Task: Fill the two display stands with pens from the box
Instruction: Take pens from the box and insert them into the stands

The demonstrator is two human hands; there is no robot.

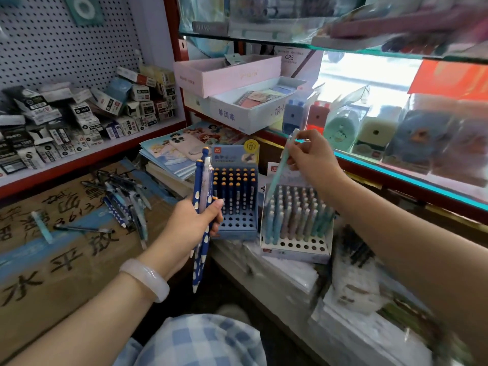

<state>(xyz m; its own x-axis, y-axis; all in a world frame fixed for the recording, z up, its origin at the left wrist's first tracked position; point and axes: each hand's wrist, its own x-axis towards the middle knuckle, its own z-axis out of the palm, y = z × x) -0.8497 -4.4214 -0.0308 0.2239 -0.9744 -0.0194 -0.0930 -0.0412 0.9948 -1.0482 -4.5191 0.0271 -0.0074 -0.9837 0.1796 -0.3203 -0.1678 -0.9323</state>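
Two display stands sit side by side on stacked packets below the glass shelf. The blue stand (235, 207) on the left has dark blue pens with orange tips filling its back rows, with two front rows of holes bare. The white stand (297, 233) on the right is packed with pastel pens, one front row of holes bare.

The left hand (194, 220) is curled around a small bundle of pens (202, 207): at least two dark blue spotted ones and one pale one, though I cannot count them surely. The right hand (311, 157) pinches a single mint-green pen (281, 167), tilted, its lower end at the white stand's back rows.

A loose pile of pens (124, 202) lies on the cardboard box (52, 260) at left; one pale blue pen (42, 227) lies apart.
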